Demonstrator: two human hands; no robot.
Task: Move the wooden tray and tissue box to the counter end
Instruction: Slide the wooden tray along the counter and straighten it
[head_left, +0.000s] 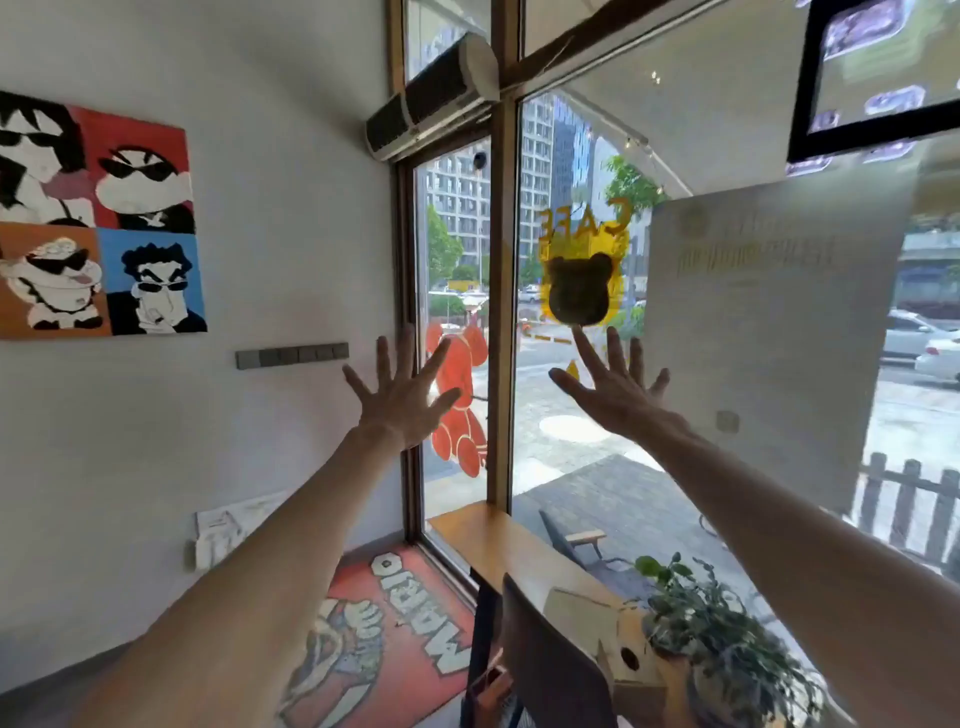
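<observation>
Both arms are stretched out in front of me toward the window. My left hand (402, 395) is raised with fingers spread wide and holds nothing. My right hand (615, 387) is likewise raised, fingers apart and empty. Far below them a narrow wooden counter (483, 535) runs along the window. On its near part lies a light wooden box with a round hole (626, 657), which may be the tissue box, and a flat wooden piece (576, 603) beside it, possibly the tray; I cannot tell for sure.
A potted green plant (711, 629) stands on the counter at the right. A dark chair back (550, 660) sits in front of the counter. A red floor mat (395, 618) lies by the glass door (452, 312). A painting (98, 218) hangs on the left wall.
</observation>
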